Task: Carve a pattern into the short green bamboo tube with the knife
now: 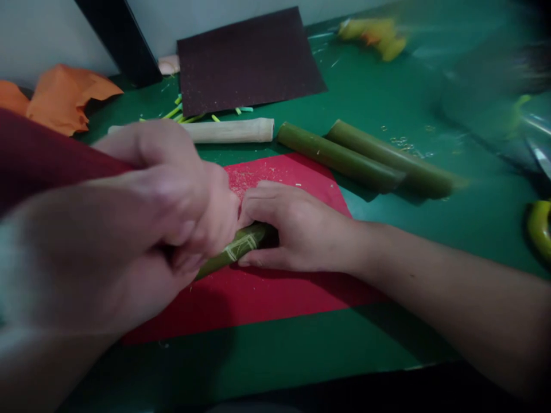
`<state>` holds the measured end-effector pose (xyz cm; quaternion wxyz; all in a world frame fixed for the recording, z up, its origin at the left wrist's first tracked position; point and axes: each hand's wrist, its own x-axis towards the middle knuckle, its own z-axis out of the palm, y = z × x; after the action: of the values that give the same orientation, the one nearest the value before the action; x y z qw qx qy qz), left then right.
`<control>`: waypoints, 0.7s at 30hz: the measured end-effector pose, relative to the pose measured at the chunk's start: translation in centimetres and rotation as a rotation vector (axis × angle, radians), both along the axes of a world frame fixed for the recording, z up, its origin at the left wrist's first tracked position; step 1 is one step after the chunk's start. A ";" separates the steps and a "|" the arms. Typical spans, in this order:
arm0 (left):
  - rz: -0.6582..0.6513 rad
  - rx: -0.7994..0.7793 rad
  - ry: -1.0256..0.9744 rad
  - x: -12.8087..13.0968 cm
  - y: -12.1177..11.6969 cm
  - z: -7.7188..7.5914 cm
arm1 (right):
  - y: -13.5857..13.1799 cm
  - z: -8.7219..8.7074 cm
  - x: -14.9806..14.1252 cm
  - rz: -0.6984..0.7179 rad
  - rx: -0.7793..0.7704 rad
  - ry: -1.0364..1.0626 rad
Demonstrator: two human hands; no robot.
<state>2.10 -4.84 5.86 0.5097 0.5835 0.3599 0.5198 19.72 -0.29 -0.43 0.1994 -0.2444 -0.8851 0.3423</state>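
Note:
A green bamboo piece (239, 248) with pale scratched marks lies on a red sheet (275, 292). My right hand (301, 226) is closed over its right end, pressing it down. My left hand (172, 195), close to the camera and blurred, is clenched over the left part of the same bamboo piece. Whether it also holds a tool is hidden.
Two longer green bamboo tubes (365, 158) and a pale peeled tube (228, 131) lie behind the red sheet on the green mat (387, 229). A dark sheet (247, 57), orange paper (64, 97), yellow scraps (374, 34) and a green ring (540, 226) lie around.

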 end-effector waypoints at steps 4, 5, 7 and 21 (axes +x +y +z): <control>-0.005 -0.222 0.082 1.1 0.5 0.3 | -0.1 0.2 -0.1 -0.020 -0.021 -0.050; 0.003 -0.235 0.075 1.4 0.6 0.3 | -0.1 0.2 -0.1 -0.026 -0.020 -0.049; 0.021 -0.239 0.075 1.7 0.8 0.4 | -0.2 0.2 -0.1 -0.027 -0.019 -0.040; 0.031 -0.301 0.130 2.4 1.5 0.8 | 0.0 0.0 -0.1 -0.021 -0.022 -0.032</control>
<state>4.48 -3.38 6.64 0.5588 0.5273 0.4752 0.4288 19.63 -0.32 -0.39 0.1860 -0.2611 -0.8817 0.3461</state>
